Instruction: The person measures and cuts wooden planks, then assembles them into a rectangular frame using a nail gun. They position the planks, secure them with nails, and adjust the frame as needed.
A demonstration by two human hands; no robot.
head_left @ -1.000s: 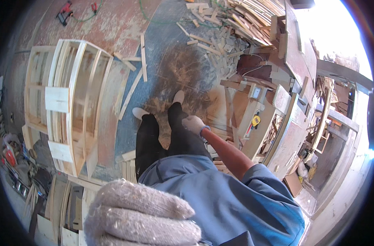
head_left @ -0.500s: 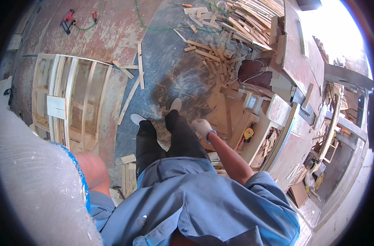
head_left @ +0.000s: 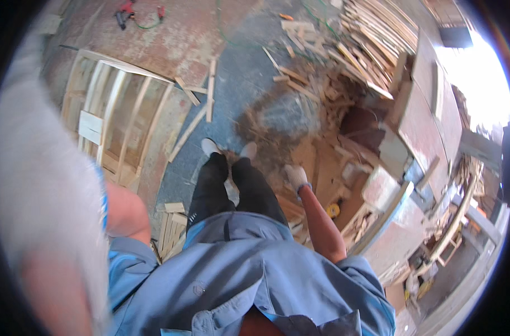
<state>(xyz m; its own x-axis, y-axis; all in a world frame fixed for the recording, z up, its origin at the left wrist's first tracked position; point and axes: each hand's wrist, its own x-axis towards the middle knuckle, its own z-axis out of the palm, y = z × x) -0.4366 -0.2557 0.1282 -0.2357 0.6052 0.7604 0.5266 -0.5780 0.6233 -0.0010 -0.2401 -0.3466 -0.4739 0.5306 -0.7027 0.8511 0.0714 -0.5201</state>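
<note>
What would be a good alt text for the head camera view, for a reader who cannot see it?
Looking down, a standing person in a blue shirt hangs the gloved right hand empty beside the leg, while the gloved left hand is raised, blurred, near the camera. On the workshop floor lie a wooden slatted frame, loose slats, sawdust and a stack of wood strips.

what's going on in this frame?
A person in a blue shirt stands on a workshop floor strewn with wood offcuts and sawdust. The gloved right hand hangs at their side, holding nothing. The left hand, also gloved, is raised close to the camera and blurred. A wooden frame lies to the left.
</note>
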